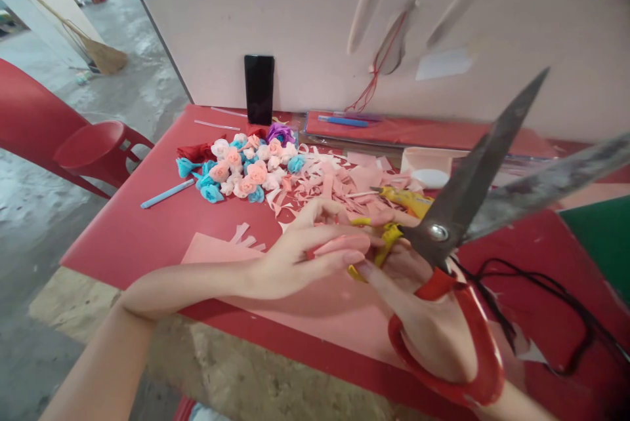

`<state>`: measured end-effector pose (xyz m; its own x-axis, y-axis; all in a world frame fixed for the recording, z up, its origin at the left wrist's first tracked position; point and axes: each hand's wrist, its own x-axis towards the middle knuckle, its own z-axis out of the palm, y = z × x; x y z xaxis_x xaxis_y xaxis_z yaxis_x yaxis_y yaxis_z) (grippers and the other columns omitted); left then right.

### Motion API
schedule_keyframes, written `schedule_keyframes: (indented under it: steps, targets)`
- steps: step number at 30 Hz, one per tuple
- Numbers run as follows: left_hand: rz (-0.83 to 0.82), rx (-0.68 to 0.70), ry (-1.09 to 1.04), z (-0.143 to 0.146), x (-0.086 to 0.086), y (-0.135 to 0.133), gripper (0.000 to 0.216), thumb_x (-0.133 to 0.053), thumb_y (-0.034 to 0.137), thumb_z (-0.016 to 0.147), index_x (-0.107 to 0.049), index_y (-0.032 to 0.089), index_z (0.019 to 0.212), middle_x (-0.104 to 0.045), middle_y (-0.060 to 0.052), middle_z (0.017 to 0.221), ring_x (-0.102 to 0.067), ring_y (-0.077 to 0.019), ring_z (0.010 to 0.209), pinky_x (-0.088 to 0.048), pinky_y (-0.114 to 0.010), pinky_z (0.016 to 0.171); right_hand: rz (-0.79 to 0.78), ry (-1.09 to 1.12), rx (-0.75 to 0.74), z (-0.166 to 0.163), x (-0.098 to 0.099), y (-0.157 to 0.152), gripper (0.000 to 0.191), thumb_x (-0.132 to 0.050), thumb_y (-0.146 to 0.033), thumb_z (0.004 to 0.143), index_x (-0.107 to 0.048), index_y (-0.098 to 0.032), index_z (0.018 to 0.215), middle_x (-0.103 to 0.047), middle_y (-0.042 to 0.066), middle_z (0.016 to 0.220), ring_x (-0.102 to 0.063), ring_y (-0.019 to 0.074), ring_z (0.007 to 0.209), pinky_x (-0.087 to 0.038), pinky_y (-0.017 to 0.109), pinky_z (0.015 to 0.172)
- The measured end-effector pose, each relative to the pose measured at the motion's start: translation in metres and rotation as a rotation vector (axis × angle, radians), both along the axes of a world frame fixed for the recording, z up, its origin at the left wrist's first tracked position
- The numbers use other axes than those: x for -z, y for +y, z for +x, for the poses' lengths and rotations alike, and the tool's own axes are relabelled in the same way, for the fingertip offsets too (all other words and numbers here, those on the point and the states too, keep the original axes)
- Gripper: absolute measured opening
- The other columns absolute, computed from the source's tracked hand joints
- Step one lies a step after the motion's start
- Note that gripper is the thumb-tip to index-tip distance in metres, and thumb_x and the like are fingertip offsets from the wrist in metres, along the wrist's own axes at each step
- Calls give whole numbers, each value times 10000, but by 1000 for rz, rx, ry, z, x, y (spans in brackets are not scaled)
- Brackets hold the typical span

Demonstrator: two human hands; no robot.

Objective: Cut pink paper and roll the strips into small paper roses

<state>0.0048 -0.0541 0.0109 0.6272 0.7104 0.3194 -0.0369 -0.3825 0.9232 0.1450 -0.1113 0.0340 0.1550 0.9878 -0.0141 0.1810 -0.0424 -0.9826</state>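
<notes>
My left hand is closed on a small folded piece of pink crepe paper, pinched between thumb and fingers. Close against it, my right hand has its fingers bent toward the same paper. Large scissors hang on my right hand, one red handle loop around it, their blades spread and pointing up and away. A yellow object shows between the fingers; its kind is unclear. Beneath both hands lies a pink paper sheet. Beyond them are pink paper scraps and a yellow glue gun.
Paper roses in pink, white and blue lie left of the scraps on the red table. A black phone leans on the white panel. A black cord runs along the right. A red chair stands left.
</notes>
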Motion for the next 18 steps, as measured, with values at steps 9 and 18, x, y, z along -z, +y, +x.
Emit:
schedule_keyframes:
  steps: [9,18]
  targets:
    - [-142,123,150,-2,-12,6,187,-481,207,811,-475,140,637,-501,13,599,-456,-85,575,-387,-202,553,75,-36,13,10,7,-4,263,-619,-246,727,-489,-283,953,-596,-22,804,-579,124,614,-544,227,592]
    - [-95,212,133,-3,-9,8,248,-440,250,840,-539,122,652,-540,-24,619,-501,-108,614,-419,-224,595,58,5,27,3,-1,2,221,-655,-297,660,-526,-251,833,-583,-19,670,-565,127,547,-550,223,550]
